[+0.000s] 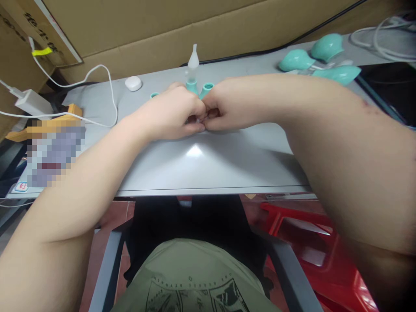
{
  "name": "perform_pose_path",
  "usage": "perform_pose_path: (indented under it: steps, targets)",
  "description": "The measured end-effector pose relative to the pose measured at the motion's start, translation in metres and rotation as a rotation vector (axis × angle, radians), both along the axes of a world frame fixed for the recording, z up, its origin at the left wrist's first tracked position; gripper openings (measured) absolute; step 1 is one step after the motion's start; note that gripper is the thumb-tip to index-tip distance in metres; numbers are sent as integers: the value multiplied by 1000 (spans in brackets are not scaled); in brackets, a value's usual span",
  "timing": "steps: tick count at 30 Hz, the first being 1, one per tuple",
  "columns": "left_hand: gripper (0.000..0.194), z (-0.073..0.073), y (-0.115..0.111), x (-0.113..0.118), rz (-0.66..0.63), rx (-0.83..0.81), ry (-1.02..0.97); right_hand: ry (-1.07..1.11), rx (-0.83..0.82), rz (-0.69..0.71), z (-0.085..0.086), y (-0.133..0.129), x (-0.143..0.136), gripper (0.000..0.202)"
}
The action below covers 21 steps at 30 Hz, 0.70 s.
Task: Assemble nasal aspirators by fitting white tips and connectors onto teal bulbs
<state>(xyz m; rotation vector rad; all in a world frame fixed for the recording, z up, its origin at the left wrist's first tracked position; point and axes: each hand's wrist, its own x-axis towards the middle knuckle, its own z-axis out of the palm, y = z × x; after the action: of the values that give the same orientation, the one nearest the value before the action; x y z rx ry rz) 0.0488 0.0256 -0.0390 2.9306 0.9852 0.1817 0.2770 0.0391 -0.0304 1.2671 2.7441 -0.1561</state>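
Observation:
My left hand (177, 110) and my right hand (227, 106) meet over the middle of the desk, fingertips pinched together and touching. Whatever lies between them is mostly hidden; only a small pale bit shows. Just behind the hands, a translucent tapered nozzle (193, 63) stands upright on a teal piece (191, 86). To its right is a second teal piece with a round open mouth (208, 88), tilted slightly. Another teal rim (154, 95) peeks out behind my left hand. My hands cover the lower parts of these pieces.
Several teal bulbs (297, 60) with clear parts lie at the back right, beside a dark tablet-like panel (390, 86) and coiled white cables (380, 41). A small white case (133, 83), a white charger (34, 104) with cable and a yellow wooden piece (74, 112) are at left.

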Motion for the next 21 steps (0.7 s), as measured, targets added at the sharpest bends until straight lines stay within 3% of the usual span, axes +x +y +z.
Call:
perform_pose_path:
  steps: [12, 21]
  targets:
    - [24, 1, -1, 1, 7, 10, 22, 7, -3, 39, -4, 4, 4, 61]
    - [25, 3, -4, 3, 27, -16, 34, 19, -46, -9, -1, 2, 1, 56]
